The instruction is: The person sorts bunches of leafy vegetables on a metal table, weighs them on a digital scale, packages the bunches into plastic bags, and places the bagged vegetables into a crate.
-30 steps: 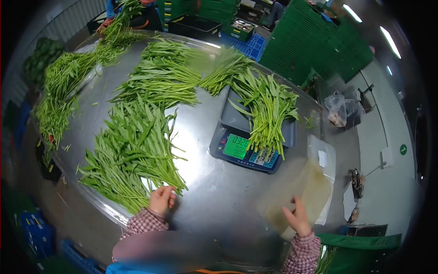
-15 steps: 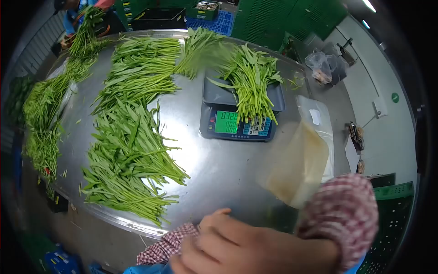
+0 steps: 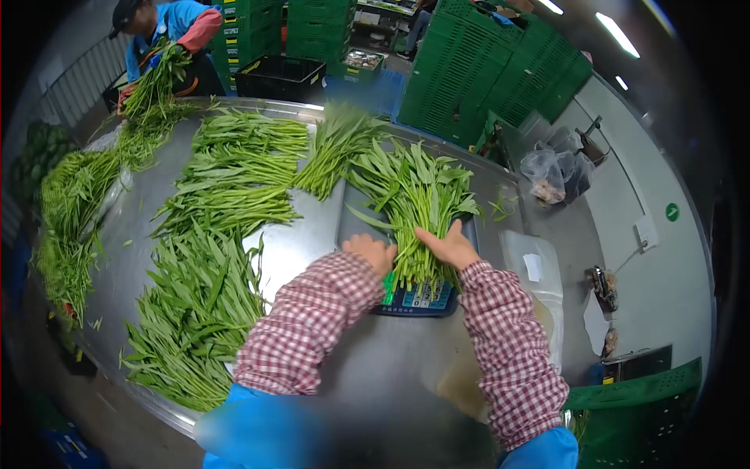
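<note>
A bunch of leafy greens (image 3: 426, 191) lies on the scale (image 3: 426, 301), its stems toward me and covering part of the display and keys. My left hand (image 3: 373, 252) is at the left side of the stems, its fingers bent and their tips partly hidden. On the right side, my right hand (image 3: 451, 246) is open, thumb and fingers spread against the stems. Left of the scale, more greens (image 3: 199, 301) are spread in piles on the metal table (image 3: 371, 367).
A co-worker (image 3: 176, 31) handles greens at the far left. Green crates (image 3: 484, 70) stand behind the table. Plastic bags (image 3: 551, 173) lie at the right, with a clear plastic sheet (image 3: 539, 270) by the scale. A green crate (image 3: 633, 399) stands at the lower right.
Both my hands have moved from the near side of the table forward to the greens on the scale. The view has shifted, and the co-worker shows more fully.
</note>
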`<state>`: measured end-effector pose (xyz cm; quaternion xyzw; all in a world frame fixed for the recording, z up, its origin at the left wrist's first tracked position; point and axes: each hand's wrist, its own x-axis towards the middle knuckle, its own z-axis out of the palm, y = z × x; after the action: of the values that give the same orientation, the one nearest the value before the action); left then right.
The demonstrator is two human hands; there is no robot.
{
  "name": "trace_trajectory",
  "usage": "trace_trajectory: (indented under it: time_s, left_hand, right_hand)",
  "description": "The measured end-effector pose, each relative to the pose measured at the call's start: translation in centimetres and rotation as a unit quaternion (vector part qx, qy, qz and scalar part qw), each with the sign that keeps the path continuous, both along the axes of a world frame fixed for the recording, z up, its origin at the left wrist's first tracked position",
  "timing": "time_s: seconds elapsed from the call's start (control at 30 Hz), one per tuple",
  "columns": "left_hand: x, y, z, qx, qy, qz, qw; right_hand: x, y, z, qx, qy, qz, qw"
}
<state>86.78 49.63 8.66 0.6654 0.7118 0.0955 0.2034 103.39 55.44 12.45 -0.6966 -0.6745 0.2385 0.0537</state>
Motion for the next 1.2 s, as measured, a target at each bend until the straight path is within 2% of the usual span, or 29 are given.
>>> trace_trajectory:
  time_s: [0.1, 0.13, 0.17, 0.2, 0.27, 0.3, 0.33, 0.4, 0.47, 0.53, 0.63, 0.67, 0.73, 0.83, 0.93, 0.97, 1.07, 1.1, 1.2]
  left_hand:
    - [3.7, 1.3, -2.2, 0.063, 0.011, -0.010, 0.998]
    - [4.2, 1.5, -2.2, 0.035, -0.036, -0.020, 0.999]
    - [4.4, 1.8, -1.7, 0.008, -0.085, -0.027, 0.996]
    - [4.6, 2.1, -1.4, -0.016, -0.134, -0.029, 0.990]
    - [5.2, 2.9, -2.2, -0.033, -0.234, -0.010, 0.972]
    - [5.4, 3.1, -2.3, -0.040, -0.282, -0.001, 0.959]
    - [5.6, 2.4, -2.2, 0.021, -0.377, 0.001, 0.926]
    - [6.1, -1.6, -2.5, 0.137, -0.550, 0.004, 0.824]
    - [5.4, -8.5, 0.0, 0.107, -0.612, -0.007, 0.784]
    - [5.3, -16.6, 0.2, 0.077, -0.650, -0.008, 0.756]
    - [5.4, -26.6, -2.6, -0.071, -0.716, 0.025, 0.694]
    - [5.9, -28.8, -5.3, -0.136, -0.709, 0.087, 0.686]
    - [6.8, -31.9, -10.0, -0.222, -0.693, 0.197, 0.657]
    - [7.4, -34.3, -13.2, -0.165, -0.697, 0.205, 0.667]
    - [7.2, -34.7, -13.3, -0.179, -0.691, 0.219, 0.665]
    - [7.1, -34.5, -13.1, -0.219, -0.694, 0.231, 0.646]
    - [7.6, -33.8, -12.6, -0.196, -0.643, 0.176, 0.720]
    - [7.4, -33.9, -12.6, -0.155, -0.620, 0.112, 0.761]
    - [6.5, -35.2, -9.4, -0.123, -0.655, 0.104, 0.738]
  right_hand:
    - [0.1, 2.1, -1.9, -0.020, 0.045, -0.010, 0.999]
    - [0.5, 2.2, -2.6, -0.024, 0.060, -0.009, 0.998]
    - [0.9, 2.1, -3.4, 0.033, 0.085, -0.040, 0.995]
    - [1.5, 2.1, -3.8, -0.002, 0.216, -0.054, 0.975]
    - [2.9, 1.7, -4.4, -0.067, 0.465, -0.075, 0.879]
    - [2.9, 0.9, -4.8, -0.030, 0.499, -0.134, 0.856]
    - [2.8, -0.5, -4.7, -0.026, 0.561, -0.134, 0.817]
    - [2.9, -4.5, -3.6, -0.020, 0.675, -0.135, 0.725]
    - [3.8, -11.0, -2.0, -0.077, 0.679, -0.214, 0.698]
    - [6.4, -18.2, -4.6, -0.241, 0.730, -0.189, 0.611]
    - [5.9, -29.3, -7.2, -0.324, 0.710, -0.365, 0.507]
    - [6.2, -32.3, -10.2, -0.320, 0.702, -0.338, 0.538]
    - [5.9, -35.2, -12.1, -0.366, 0.672, -0.348, 0.541]
    - [6.3, -35.8, -13.5, -0.373, 0.666, -0.382, 0.521]
    - [7.5, -35.7, -12.9, -0.325, 0.645, -0.310, 0.618]
    - [6.9, -35.9, -12.2, -0.272, 0.630, -0.289, 0.668]
    - [5.1, -36.5, -12.0, -0.215, 0.574, -0.269, 0.743]
    - [5.1, -37.0, -11.9, -0.202, 0.572, -0.248, 0.755]
    - [6.1, -38.9, -12.7, -0.263, 0.477, -0.314, 0.778]
